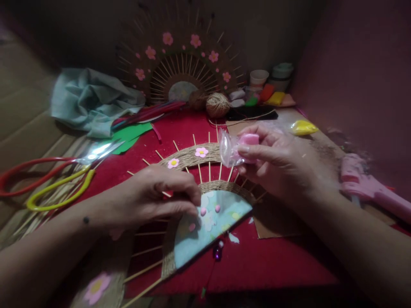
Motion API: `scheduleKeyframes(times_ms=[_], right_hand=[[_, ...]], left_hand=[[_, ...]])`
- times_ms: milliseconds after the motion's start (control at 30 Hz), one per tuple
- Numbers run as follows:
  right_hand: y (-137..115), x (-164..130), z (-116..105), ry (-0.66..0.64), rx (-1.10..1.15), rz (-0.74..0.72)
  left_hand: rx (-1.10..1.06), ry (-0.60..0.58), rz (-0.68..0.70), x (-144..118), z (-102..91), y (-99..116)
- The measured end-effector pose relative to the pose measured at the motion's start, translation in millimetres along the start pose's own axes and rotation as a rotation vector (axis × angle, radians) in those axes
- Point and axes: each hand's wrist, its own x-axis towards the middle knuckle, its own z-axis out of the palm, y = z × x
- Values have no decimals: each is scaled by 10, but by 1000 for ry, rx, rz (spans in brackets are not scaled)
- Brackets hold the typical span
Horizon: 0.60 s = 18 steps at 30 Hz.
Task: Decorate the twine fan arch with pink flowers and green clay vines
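A jute-wrapped fan craft point(192, 160) with wooden skewer spokes and small pink flowers lies on red felt point(282, 261). Its centre is a light blue fabric half-disc point(210, 224) carrying a few small pink clay balls. My left hand point(157, 196) rests on the fan, fingertips pinched at a pink ball on the fabric's upper edge. My right hand point(276, 164) is held just above the fan's right side, gripping a lump of pink clay point(248, 140) in a clear plastic wrapper point(228, 150).
A finished fan point(183, 64) leans on the back wall. A twine ball point(217, 105), clay packets point(272, 97), cups point(258, 77), a yellow clay bag point(303, 127), a pink glue gun point(366, 184) at right. Scissors point(61, 177) and teal cloth point(91, 100) at left.
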Motion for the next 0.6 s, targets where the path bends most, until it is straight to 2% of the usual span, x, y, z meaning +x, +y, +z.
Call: scheduleKeyframes(times_ms=[133, 233, 333, 500, 600], right_hand=[[108, 1, 6, -122, 15, 8], [184, -9, 17, -177, 20, 24], [225, -25, 30, -215, 19, 46], [256, -35, 40, -269, 38, 69], [284, -35, 39, -286, 34, 59]], left_hand=[[-200, 444, -125, 11, 46, 57], [-254, 635, -109, 25, 93, 63], [-240, 673, -120, 35, 123, 33], [-273, 559, -210, 56, 142, -7], [-294, 535, -236, 82, 146, -17]])
